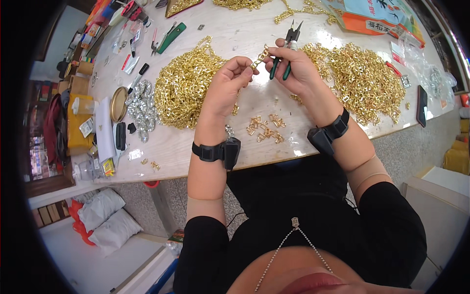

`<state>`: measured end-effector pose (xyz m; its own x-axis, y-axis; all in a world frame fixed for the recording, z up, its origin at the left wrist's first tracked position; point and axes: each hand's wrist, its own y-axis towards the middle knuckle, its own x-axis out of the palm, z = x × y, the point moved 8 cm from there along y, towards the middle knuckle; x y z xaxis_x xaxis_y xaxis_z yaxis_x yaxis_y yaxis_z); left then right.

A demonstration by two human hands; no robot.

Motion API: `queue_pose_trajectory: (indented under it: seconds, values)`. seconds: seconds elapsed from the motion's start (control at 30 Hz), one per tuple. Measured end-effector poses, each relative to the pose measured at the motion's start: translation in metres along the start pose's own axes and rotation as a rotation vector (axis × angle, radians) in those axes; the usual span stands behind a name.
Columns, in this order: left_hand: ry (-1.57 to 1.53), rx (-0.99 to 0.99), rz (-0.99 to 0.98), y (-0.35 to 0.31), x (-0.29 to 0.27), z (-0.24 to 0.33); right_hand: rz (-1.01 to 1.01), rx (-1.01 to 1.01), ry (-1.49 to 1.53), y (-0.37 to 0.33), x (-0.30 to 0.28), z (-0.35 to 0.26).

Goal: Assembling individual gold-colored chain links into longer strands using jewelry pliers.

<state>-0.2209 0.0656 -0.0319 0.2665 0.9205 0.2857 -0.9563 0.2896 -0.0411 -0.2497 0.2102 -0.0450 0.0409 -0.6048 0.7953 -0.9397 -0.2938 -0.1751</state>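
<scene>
My left hand [229,84] is closed, thumb and finger pinching one end of a short piece of gold chain [258,61]. Its other end is between the fingertips of my right hand [299,67]. That same right hand also grips pliers [293,34] with green handles, their dark jaws pointing to the far side. To the left of my left hand lies a big heap of gold chain [183,85]. A wide pile of loose gold links [364,81] spreads to the right of my right hand. Between my forearms, several gold links [265,128] lie scattered on the white table [254,159].
Silver chain [142,108], a round gold lid [118,104], a black marker [139,77] and a green-handled tool [172,38] lie at the left. A phone [421,106] rests near the right edge, below clear plastic bags [435,78]. More gold chain [308,9] and a printed bag [374,19] are at the back.
</scene>
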Motion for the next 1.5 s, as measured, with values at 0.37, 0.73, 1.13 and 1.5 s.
queue_pose_trajectory:
  seconds: [0.37,0.73,1.13,1.5]
  values:
    - [0.137,0.081,0.099,0.000,-0.006,0.006,0.095,-0.077,-0.044,-0.002,-0.005,-0.005]
    - [0.154,0.310,0.416,-0.010,-0.018,0.030,0.080,-0.120,-0.230,-0.011,0.008,-0.009]
    - [0.383,0.425,0.534,-0.019,-0.028,0.050,-0.386,0.377,-0.791,-0.045,0.045,0.047]
    - [0.704,0.596,0.560,-0.021,-0.020,0.060,-0.309,0.555,-0.692,-0.048,0.037,0.056]
